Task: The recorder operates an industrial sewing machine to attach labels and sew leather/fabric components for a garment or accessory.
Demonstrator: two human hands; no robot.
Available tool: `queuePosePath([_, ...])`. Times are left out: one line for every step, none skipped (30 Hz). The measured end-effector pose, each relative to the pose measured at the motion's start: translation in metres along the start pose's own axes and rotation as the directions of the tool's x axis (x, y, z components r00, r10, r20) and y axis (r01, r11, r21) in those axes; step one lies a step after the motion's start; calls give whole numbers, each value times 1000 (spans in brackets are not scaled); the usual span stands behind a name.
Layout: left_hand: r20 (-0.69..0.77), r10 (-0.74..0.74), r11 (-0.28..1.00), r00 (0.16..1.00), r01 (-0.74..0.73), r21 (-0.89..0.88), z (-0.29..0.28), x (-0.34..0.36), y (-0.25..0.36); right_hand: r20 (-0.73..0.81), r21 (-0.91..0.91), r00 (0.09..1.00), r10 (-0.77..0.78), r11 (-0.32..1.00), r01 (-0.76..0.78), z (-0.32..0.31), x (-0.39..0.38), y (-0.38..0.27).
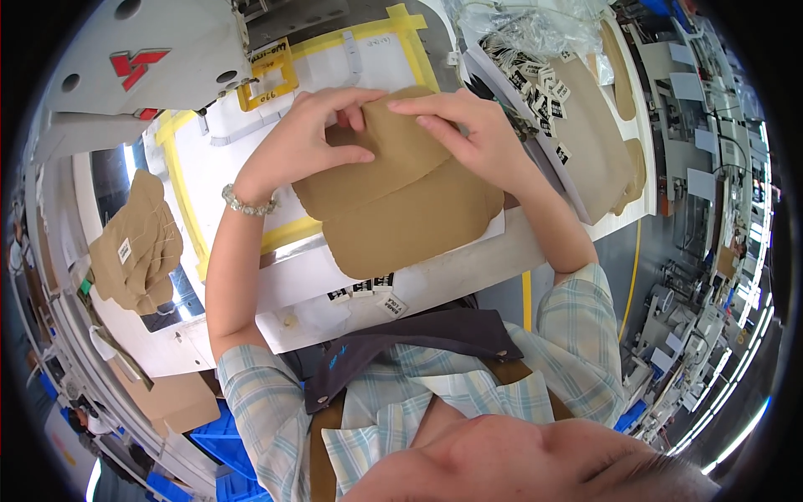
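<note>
Two overlapping tan fabric pieces lie in front of me, the upper piece (376,180) partly covering the lower piece (410,230). Over the upper piece's left part is my left hand (322,134), thumb spread away from the fingers. My right hand (468,134) lies at its far right part, with index finger and thumb stretched over the cloth. Some fingertips of both hands are hidden. Beneath the pieces is a white template sheet (288,180) bordered with yellow tape. A small yellow frame (288,79) sits beyond my left hand, beside the machine head.
A white sewing machine head (150,58) stands at far left. Loose tan pieces (138,243) are stacked at left. Black-and-white labels (389,305) lie near the front edge, with many labels (544,92) and a larger tan stack (594,142) at right. Clear plastic (535,25) lies beyond.
</note>
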State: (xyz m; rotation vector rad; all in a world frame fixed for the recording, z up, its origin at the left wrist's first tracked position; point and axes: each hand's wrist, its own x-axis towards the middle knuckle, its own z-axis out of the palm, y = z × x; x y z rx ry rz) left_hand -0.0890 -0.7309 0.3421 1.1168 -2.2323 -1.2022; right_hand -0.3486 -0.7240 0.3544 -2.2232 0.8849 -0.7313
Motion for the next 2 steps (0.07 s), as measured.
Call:
queuePosePath([12,-53,998,999,52,31,0,-2,-4,45,-3,999,14,1000,-14,-2,-1,5])
queuePosePath([-66,-27,995,997,33,90,5,-6,-8,93,-1,995,23,1000,-23,-3,-2,11])
